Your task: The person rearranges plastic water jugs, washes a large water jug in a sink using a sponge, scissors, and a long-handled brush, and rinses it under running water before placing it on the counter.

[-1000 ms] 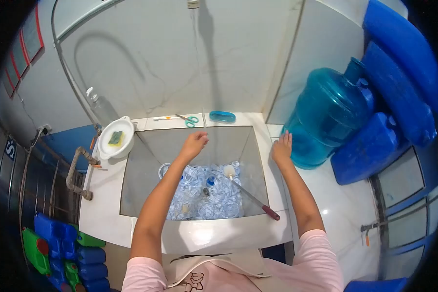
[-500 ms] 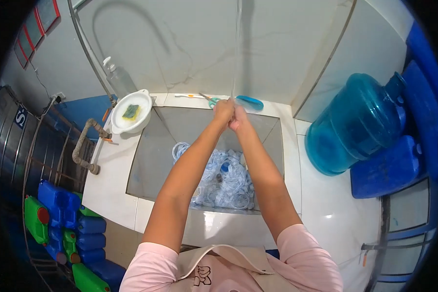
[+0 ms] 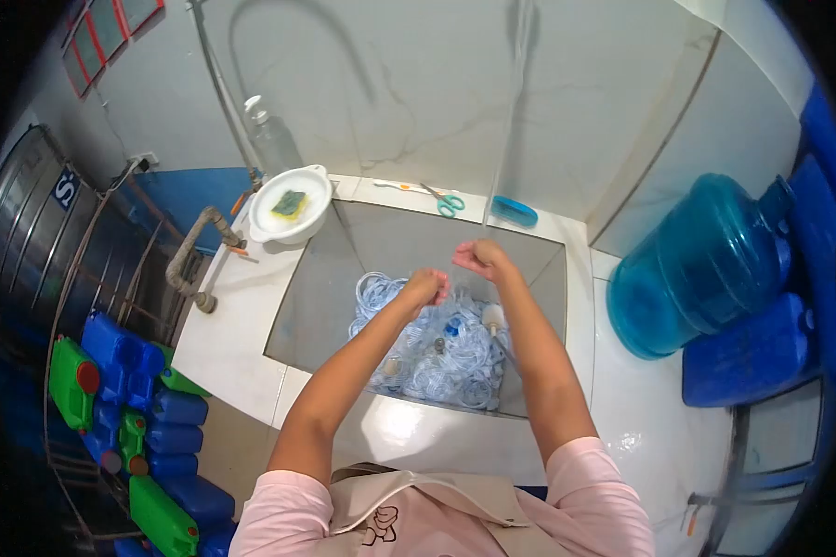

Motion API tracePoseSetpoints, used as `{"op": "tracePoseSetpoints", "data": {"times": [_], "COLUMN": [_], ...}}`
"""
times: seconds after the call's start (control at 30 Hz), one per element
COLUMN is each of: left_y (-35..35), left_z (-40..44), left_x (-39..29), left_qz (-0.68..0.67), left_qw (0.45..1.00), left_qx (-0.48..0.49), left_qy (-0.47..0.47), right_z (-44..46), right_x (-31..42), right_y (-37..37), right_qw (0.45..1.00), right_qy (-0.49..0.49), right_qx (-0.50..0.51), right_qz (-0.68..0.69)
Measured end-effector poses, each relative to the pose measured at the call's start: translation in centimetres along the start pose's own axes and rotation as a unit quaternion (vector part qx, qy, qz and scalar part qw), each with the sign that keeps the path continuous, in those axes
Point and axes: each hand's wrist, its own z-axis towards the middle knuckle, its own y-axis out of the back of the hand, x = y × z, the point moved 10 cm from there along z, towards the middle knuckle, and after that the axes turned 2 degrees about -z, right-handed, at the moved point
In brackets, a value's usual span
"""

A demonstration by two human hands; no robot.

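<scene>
My left hand (image 3: 427, 287) hangs over the sink, its fingers loosely bent and slightly apart, with nothing seen in it. Higher and to the right is my right hand (image 3: 480, 259), fingers stretched out to the left and holding nothing. A thin stream of water (image 3: 495, 176) falls from above close to the right hand. Beneath both hands, the grey-walled sink (image 3: 311, 306) contains a heap of pale blue-white coils (image 3: 437, 376), like thin tubing or cord, with small plastic pieces among them. A round white piece with a stem (image 3: 493, 320) lies at the heap's right side.
Along the back ledge are teal-handled scissors (image 3: 450, 204), a white-and-orange stick (image 3: 401, 187) and a blue brush (image 3: 514, 212). At left stand a white bowl (image 3: 318, 223) holding a sponge (image 3: 291, 205) and a pump bottle (image 3: 274, 139). A large blue water jug (image 3: 687, 265) lies at right.
My hands, together under the water stream before, have parted and come lower over the sink. The left has moved down and away from the right. The whole view has shifted.
</scene>
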Motion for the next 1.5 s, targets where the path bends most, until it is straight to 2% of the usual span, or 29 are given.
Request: {"op": "tracePoseSetpoints", "data": {"times": [0.03,0.07,0.13,0.23,0.27,0.3,0.37,0.43,0.5,0.57,0.6,0.63,0.67,0.7,0.73,0.77,0.83,0.87,0.93,1.07,1.13,1.17,1.23,1.27,1.33,1.37,1.43,1.47,1.5], "left_y": [1.1,2.1,4.4,7.8,8.1,7.2,8.1,11.5,15.6,18.3,18.7,19.1,19.4,19.5,19.7,19.6,18.4,18.0,18.2,18.8,18.7,18.7,19.0,19.3,20.1,20.6,22.0,22.6,23.4], "left_z": [-1.4,-2.6,-4.3,-5.5,-5.9,-7.3,-9.8,-12.3,-14.5,-16.7,-17.4,-18.4,-19.0,-19.1,-18.9,-19.0,-19.9,-20.2,-20.4,-20.4,-20.5,-20.8,-21.0,-21.4,-21.5,-21.4,-22.2,-23.2,-24.4], "left_x": [0.6,1.4,1.5,2.7,1.7,0.2,1.2,0.6,0.9,1.0,1.0,0.6,0.4,1.4,2.2,2.5,1.4,1.0,1.0,1.1,0.8,0.6,0.2,-0.2,0.2,0.3,-0.1,-0.7,-1.4], "left_qz": [0.039,0.077,0.1,0.144,0.291,0.431,0.437,0.486,0.495,0.488,0.489,0.477,0.462,0.463,0.488,0.512,0.521,0.531,0.521,0.488,0.478,0.466,0.437,0.41,0.379,0.349,0.319,0.304,0.291], "left_qw": [0.999,0.995,0.994,0.987,0.95,0.885,0.887,0.844,0.833,0.841,0.842,0.843,0.843,0.843,0.824,0.804,0.8,0.795,0.798,0.809,0.811,0.811,0.821,0.828,0.837,0.847,0.847,0.849,0.851], "left_qx": [0.003,0.005,-0.018,-0.073,-0.074,-0.069,-0.046,-0.126,-0.185,-0.198,-0.189,-0.201,-0.214,-0.208,-0.198,-0.194,-0.203,-0.213,-0.229,-0.231,-0.226,-0.227,-0.237,-0.244,-0.251,-0.245,-0.253,-0.264,-0.274], "left_qy": [0.027,0.056,0.044,0.005,-0.083,-0.163,-0.144,-0.187,-0.162,-0.124,-0.126,-0.148,-0.171,-0.177,-0.206,-0.231,-0.219,-0.2,-0.199,-0.232,-0.252,-0.271,-0.281,-0.297,-0.304,-0.318,-0.342,-0.342,-0.342], "right_z": [-0.6,-1.3,-3.3,-4.7,-5.0,-5.4,-6.2,-6.9,-5.8,-4.1,-3.2,-2.6,-2.2,-2.5,-10.3,-13.2,-13.9,-13.8,-13.3,-13.7,-16.2,-18.0,-21.7,-22.2,-22.8,-23.3,-24.9,-25.8,-26.6], "right_x": [1.0,1.7,3.8,6.4,7.1,8.2,8.2,9.2,7.8,4.8,2.1,-2.0,-6.3,-12.3,-14.3,-15.8,-17.9,-17.5,-15.8,-9.7,-6.5,-4.6,-3.8,-3.6,-2.9,-2.6,-0.5,0.6,0.8], "right_y": [0.4,0.1,-0.8,-2.3,-2.9,-3.2,-3.3,-3.2,-1.9,2.9,5.5,9.0,12.5,15.8,14.2,13.7,15.9,16.2,14.5,12.4,9.5,6.8,2.8,1.4,-3.7,-5.3,-9.2,-10.8,-10.7], "right_qw": [0.993,0.992,0.979,0.982,0.981,0.978,0.975,0.971,0.976,0.934,0.934,0.809,0.623,0.575,0.492,0.505,0.559,0.558,0.53,0.571,0.581,0.581,0.709,0.705,0.768,0.763,0.819,0.814,0.82], "right_qy": [0.008,0.008,0.041,0.051,0.05,0.074,0.087,0.128,0.111,0.086,0.085,0.043,-0.006,-0.009,-0.119,-0.195,-0.15,-0.153,-0.069,-0.021,0.067,0.068,-0.131,-0.127,0.013,0.018,0.075,0.078,0.005], "right_qx": [0.0,0.009,0.012,0.012,0.021,0.011,-0.002,-0.018,0.007,-0.066,-0.074,-0.116,-0.149,-0.15,-0.166,-0.143,-0.191,-0.195,-0.182,-0.094,-0.037,-0.034,-0.023,-0.013,0.066,0.079,0.094,0.106,0.07], "right_qz": [-0.12,-0.123,-0.197,-0.18,-0.187,-0.196,-0.206,-0.201,-0.188,-0.341,-0.338,-0.574,-0.768,-0.804,-0.847,-0.829,-0.793,-0.792,-0.825,-0.816,-0.81,-0.811,-0.693,-0.698,-0.637,-0.642,-0.562,-0.566,-0.568]}}
